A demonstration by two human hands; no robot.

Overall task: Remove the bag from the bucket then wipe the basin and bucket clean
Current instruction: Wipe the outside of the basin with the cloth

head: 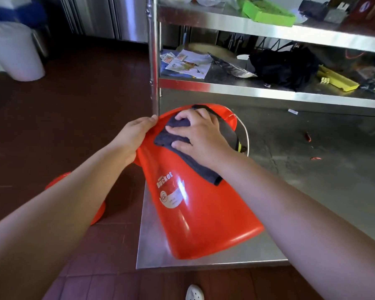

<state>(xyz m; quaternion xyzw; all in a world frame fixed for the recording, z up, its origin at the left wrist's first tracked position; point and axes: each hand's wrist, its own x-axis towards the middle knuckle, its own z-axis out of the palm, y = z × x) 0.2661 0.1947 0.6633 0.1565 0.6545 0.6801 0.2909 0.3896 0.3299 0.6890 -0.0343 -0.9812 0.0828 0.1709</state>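
Observation:
A red bucket [195, 213] lies on its side on the steel table [301, 191], its mouth pointing away from me and its base toward me. My right hand [201, 137] presses a dark grey cloth [173, 139] flat against the bucket's outer wall near the rim. My left hand [134, 135] grips the bucket's rim at its left side and steadies it. A red basin [97, 213] sits low on the floor at the left, mostly hidden behind my left forearm.
A steel shelf rack [268, 92] rises behind the table, holding papers, a black bag [284, 68] and yellow and green items. A white bin [15, 53] stands at the far left on the dark red tile floor. My white shoe [194, 292] shows below.

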